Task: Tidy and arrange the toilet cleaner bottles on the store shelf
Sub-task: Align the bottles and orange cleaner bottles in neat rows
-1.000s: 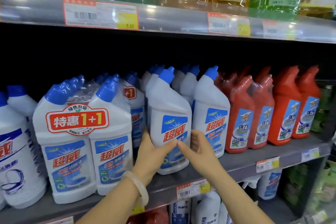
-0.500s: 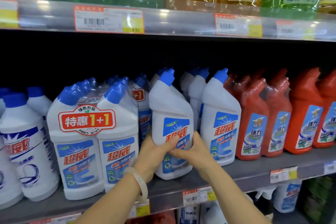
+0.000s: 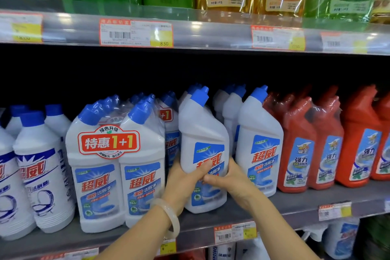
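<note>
A white toilet cleaner bottle (image 3: 202,133) with a blue angled cap stands upright at the front of the grey middle shelf (image 3: 295,202). My left hand (image 3: 183,181) grips its lower left side, thumb across the label. My right hand (image 3: 230,179) holds the lower right side. A white bracelet is on my left wrist. Left of the bottle stands a shrink-wrapped "1+1" twin pack (image 3: 114,167). To its right stands another single white bottle (image 3: 259,143), with more white bottles lined up behind.
Orange-red cleaner bottles (image 3: 312,150) fill the shelf's right part. White bottles with straight blue caps (image 3: 40,171) stand at far left. The upper shelf (image 3: 211,34) carries price tags and green and yellow refill pouches. More bottles sit on the shelf below.
Both hands have closed more firmly around the bottle's lower part, and the bottle now stands slightly further back and straighter. The camera has come closer.
</note>
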{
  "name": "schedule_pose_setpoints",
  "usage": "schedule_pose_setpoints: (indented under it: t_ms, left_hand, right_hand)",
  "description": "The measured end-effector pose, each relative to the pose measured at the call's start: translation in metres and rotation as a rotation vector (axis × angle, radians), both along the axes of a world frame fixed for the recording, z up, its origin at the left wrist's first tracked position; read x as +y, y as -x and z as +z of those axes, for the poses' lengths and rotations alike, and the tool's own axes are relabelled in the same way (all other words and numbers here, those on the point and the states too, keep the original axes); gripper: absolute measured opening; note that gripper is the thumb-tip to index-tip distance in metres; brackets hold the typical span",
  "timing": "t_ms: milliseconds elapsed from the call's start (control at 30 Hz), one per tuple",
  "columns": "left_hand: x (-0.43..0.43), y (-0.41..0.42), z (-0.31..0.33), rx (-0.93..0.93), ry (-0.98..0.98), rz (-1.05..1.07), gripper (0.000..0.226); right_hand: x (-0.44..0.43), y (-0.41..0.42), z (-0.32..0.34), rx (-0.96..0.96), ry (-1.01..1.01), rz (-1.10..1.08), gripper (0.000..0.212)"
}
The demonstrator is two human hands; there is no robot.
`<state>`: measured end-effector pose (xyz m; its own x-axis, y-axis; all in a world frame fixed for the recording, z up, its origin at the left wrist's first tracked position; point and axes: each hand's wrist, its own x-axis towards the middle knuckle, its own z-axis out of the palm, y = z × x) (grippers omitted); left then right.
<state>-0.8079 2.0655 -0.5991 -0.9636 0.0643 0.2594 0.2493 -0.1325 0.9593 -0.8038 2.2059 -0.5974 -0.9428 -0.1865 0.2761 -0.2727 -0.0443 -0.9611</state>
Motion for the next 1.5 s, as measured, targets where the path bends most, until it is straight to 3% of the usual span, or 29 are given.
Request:
schedule_pose_setpoints:
  t_ms: [200, 467, 800, 1133, 1300, 1400, 1500]
  left_hand:
    - [0.001, -0.003, 0.000, 0.021, -0.033, 0.046, 0.065]
    - [0.001, -0.001, -0.004, -0.016, -0.056, 0.066, 0.063]
    - [-0.001, 0.000, -0.003, 0.030, -0.034, 0.007, 0.065]
    - [0.003, -0.003, -0.003, 0.010, -0.034, -0.003, 0.066]
    - [0.007, -0.015, 0.003, 0.018, 0.026, 0.136, 0.070]
    - [0.016, -0.047, -0.004, 0.095, 0.133, 0.299, 0.081]
    - [0.030, -0.085, -0.022, 0.271, 0.188, 0.249, 0.086]
  right_hand:
    - [0.004, -0.002, 0.001, 0.014, -0.043, 0.030, 0.047]
    - [0.002, 0.019, 0.010, -0.039, 0.001, 0.034, 0.070]
    - [0.002, 0.003, 0.005, 0.011, -0.043, -0.043, 0.049]
    - [0.004, -0.008, -0.001, 0.029, -0.012, -0.097, 0.052]
    - [0.006, -0.014, 0.001, 0.018, -0.145, -0.133, 0.055]
    - [0.023, -0.033, -0.005, 0.040, -0.250, -0.247, 0.051]
    - [0.054, -0.053, -0.009, 0.083, -0.171, -0.610, 0.038]
